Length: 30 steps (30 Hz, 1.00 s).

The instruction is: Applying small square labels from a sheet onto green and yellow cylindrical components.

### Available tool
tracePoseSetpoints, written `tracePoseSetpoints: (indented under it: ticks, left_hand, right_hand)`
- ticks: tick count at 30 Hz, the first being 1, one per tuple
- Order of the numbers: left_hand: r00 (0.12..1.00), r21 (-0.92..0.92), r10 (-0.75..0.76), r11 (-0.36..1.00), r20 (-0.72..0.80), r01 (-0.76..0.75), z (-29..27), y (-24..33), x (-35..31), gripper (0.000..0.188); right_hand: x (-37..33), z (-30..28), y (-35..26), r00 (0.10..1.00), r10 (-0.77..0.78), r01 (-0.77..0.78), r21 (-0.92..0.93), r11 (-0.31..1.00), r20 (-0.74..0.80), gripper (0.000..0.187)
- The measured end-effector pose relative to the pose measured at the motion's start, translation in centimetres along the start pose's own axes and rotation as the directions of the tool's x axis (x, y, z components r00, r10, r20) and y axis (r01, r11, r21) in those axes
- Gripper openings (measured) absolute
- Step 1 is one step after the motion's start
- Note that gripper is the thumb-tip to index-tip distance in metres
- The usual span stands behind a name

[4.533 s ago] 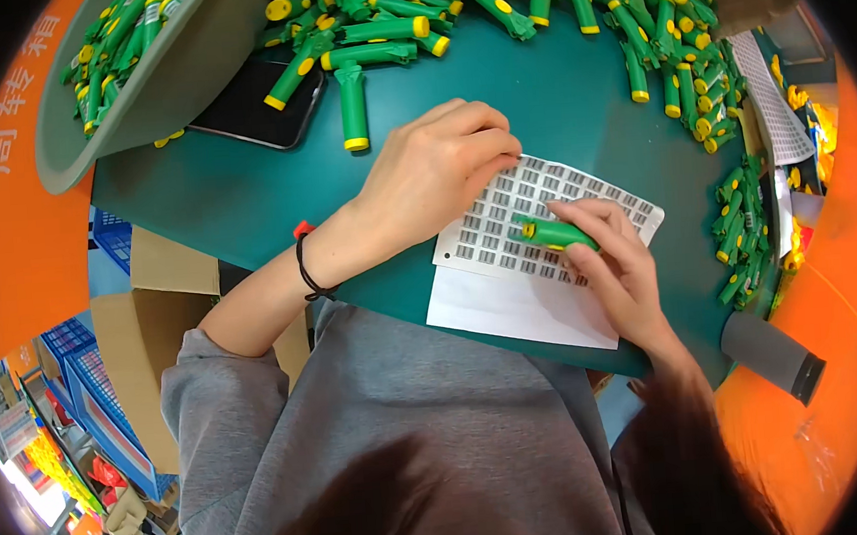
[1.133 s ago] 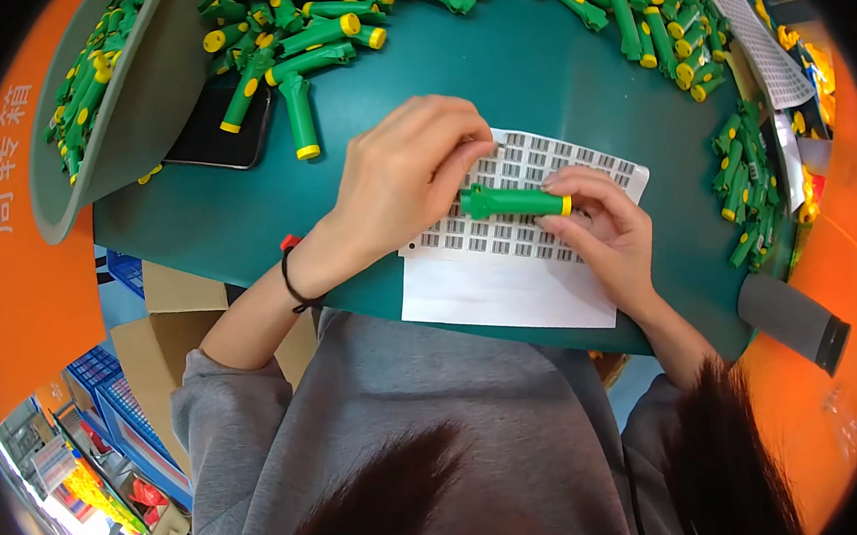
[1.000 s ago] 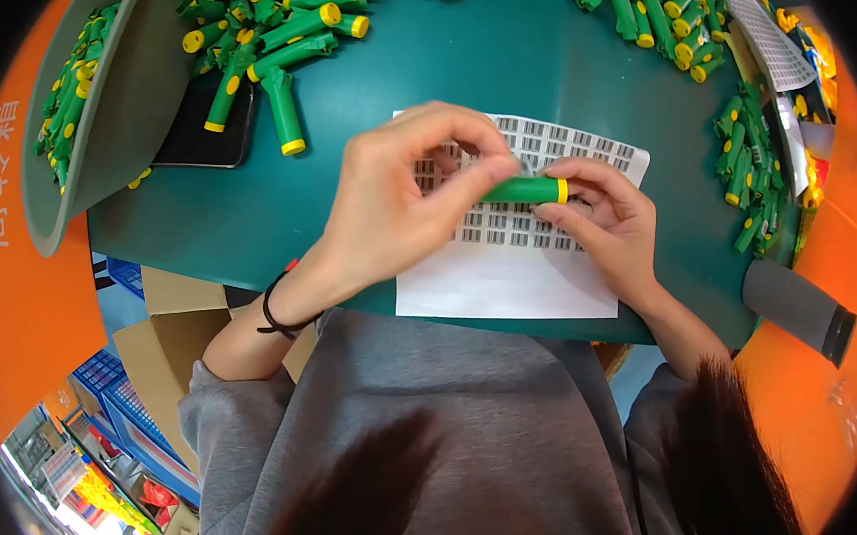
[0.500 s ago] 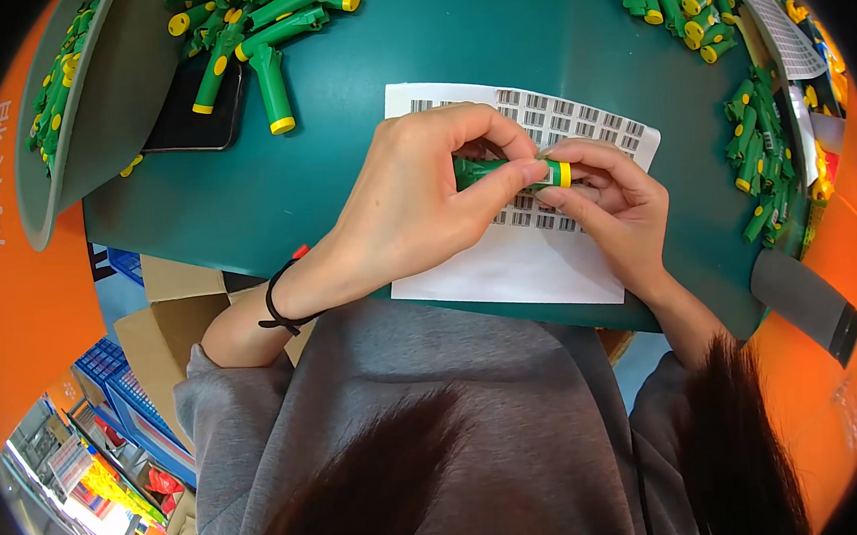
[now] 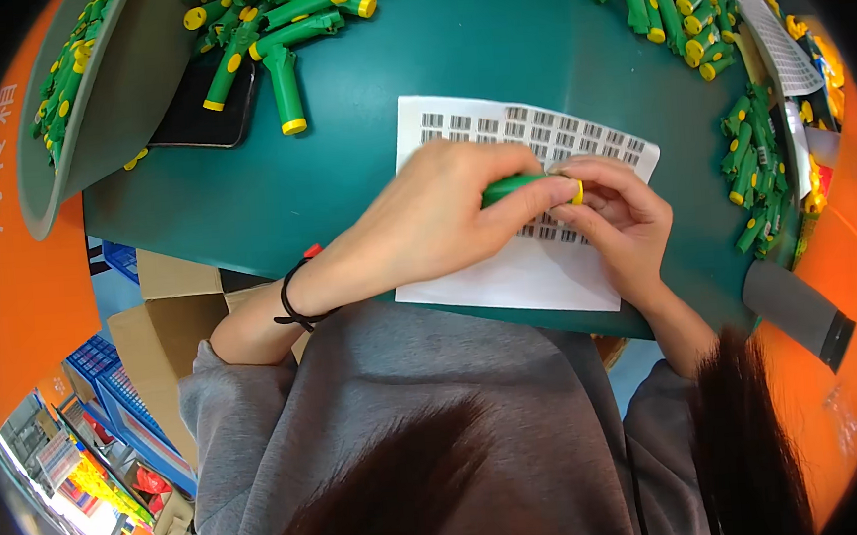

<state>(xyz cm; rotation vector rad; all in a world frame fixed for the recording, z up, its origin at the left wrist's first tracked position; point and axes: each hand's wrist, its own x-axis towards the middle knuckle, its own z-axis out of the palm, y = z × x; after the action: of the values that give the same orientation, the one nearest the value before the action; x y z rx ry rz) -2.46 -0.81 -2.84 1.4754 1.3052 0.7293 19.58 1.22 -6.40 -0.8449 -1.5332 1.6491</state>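
A green plastic tube with a yellow end cap (image 5: 508, 188) lies sideways between my hands, above a white sheet of barcode stickers (image 5: 509, 280). My left hand (image 5: 445, 212) is closed around the green body, its thumb stretched along the tube toward the yellow end. At that end, my right hand (image 5: 632, 215) pinches the tube with thumb and fingertips. My fingers hide much of the tube and the middle of the sheet.
Similar green tubes lie in piles at the far left (image 5: 286, 89), far right (image 5: 700, 25) and right edge (image 5: 754, 160). A grey bin (image 5: 129, 100) stands at left beside a dark phone (image 5: 204, 109). A cardboard box (image 5: 184, 324) sits below the green table (image 5: 196, 209).
My left thumb has slid along the tube toward the yellow end, covering a pale patch that showed there. Both hands still hold the tube, and the whole view has shifted slightly.
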Motion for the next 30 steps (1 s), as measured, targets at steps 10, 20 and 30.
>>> tracePoseSetpoints:
  ticks: [10, 20, 30]
  left_hand:
    - [0.622, 0.22, 0.235, 0.97, -0.747, -0.102, -11.5, 0.8, -3.5, 0.031]
    - [0.57, 0.609, 0.578, 0.776, -0.584, -0.163, -13.8, 2.0, -1.1, 0.016]
    - [0.763, 0.6, 0.621, 0.684, -0.181, -0.415, -1.2, -4.4, 2.6, 0.013]
  right_hand:
    - [6.7, -3.9, -3.7, 0.952, -0.243, 0.073, -0.636, 0.768, -0.184, 0.028]
    - [17.2, -12.1, -2.6, 0.969, -0.153, -0.133, -0.935, 0.328, -0.192, 0.045]
    - [2.2, -1.6, -3.3, 0.977, 0.205, -0.21, 0.091, 0.973, 0.063, 0.03]
